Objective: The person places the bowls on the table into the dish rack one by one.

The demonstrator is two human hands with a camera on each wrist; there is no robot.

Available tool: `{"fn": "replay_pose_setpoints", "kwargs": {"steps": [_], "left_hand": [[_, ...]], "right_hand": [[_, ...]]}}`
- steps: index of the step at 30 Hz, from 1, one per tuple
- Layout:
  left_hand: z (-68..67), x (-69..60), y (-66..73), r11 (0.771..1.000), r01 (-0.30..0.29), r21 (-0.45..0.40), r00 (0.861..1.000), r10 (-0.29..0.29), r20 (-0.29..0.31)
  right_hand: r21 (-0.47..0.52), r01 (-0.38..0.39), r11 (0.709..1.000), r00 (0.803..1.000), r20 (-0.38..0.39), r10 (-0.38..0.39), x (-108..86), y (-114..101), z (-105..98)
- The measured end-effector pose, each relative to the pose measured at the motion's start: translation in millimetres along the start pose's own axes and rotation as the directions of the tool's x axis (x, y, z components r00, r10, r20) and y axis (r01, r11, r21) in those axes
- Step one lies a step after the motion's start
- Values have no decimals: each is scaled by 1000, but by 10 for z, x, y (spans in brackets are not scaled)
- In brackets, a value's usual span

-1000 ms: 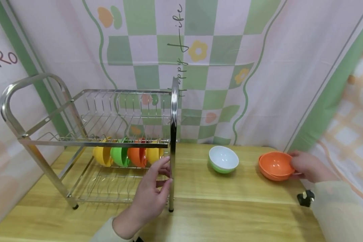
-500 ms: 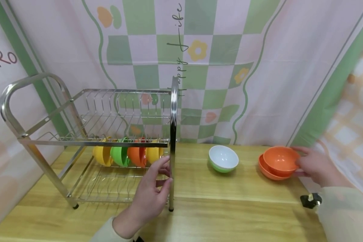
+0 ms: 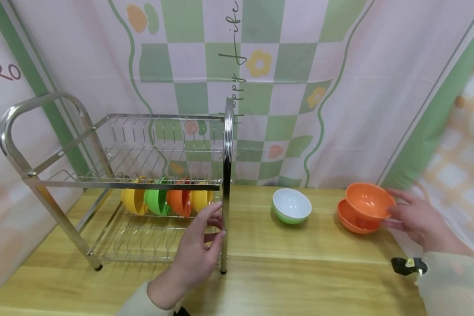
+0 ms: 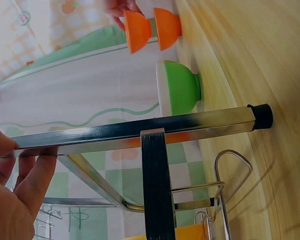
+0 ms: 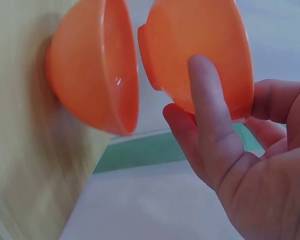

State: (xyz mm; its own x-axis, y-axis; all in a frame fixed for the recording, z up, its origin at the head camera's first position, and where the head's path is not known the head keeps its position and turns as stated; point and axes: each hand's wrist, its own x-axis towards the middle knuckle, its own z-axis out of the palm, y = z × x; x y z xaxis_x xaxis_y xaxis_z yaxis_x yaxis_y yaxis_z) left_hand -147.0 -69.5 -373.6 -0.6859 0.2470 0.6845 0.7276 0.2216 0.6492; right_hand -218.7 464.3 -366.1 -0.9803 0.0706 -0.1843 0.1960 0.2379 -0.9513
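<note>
An orange bowl (image 3: 370, 201) is lifted in my right hand (image 3: 420, 219), fingers and thumb gripping its side. Just below it a second orange bowl (image 3: 353, 218) rests upright on the table; the right wrist view shows a gap between the held bowl (image 5: 200, 55) and the lower bowl (image 5: 85, 65). My left hand (image 3: 197, 254) holds the right front post of the metal rack (image 3: 227, 175), thumb on one side and fingers on the other, as the left wrist view of the hand (image 4: 20, 185) also shows. A green bowl with a white inside (image 3: 291, 207) stands between rack and orange bowls.
On the rack's lower tier several bowls stand on edge in a row: yellow (image 3: 133, 201), green (image 3: 156, 199), orange (image 3: 179, 202) and another yellow (image 3: 202, 198). A patterned curtain (image 3: 276, 96) hangs behind the wooden table (image 3: 300, 281).
My right hand has raised one orange bowl out of the other, up and slightly to the right. The left hand stays at the rack post.
</note>
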Motion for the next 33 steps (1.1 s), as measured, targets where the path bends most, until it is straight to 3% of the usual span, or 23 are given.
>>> {"fn": "replay_pose_setpoints", "kwargs": {"steps": [3, 9, 19, 28, 33], "left_hand": [[1, 6, 3, 1000, -6, 1, 1000, 6, -2], [8, 10, 2, 1000, -16, 8, 1000, 16, -7], [2, 11, 11, 1000, -14, 4, 1000, 14, -2], [3, 7, 13, 1000, -13, 3, 1000, 13, -7], [9, 0, 5, 1000, -15, -4, 1000, 14, -14]], "right_hand": [[120, 19, 993, 1000, 21, -22, -31, -7, 23], [329, 74, 941, 992, 69, -102, -101, -35, 128], [344, 127, 930, 976, 126, -180, -272, -171, 530], [354, 104, 930, 969, 176, -176, -427, -332, 970], [326, 135, 936, 952, 219, -214, -522, -368, 1223]]}}
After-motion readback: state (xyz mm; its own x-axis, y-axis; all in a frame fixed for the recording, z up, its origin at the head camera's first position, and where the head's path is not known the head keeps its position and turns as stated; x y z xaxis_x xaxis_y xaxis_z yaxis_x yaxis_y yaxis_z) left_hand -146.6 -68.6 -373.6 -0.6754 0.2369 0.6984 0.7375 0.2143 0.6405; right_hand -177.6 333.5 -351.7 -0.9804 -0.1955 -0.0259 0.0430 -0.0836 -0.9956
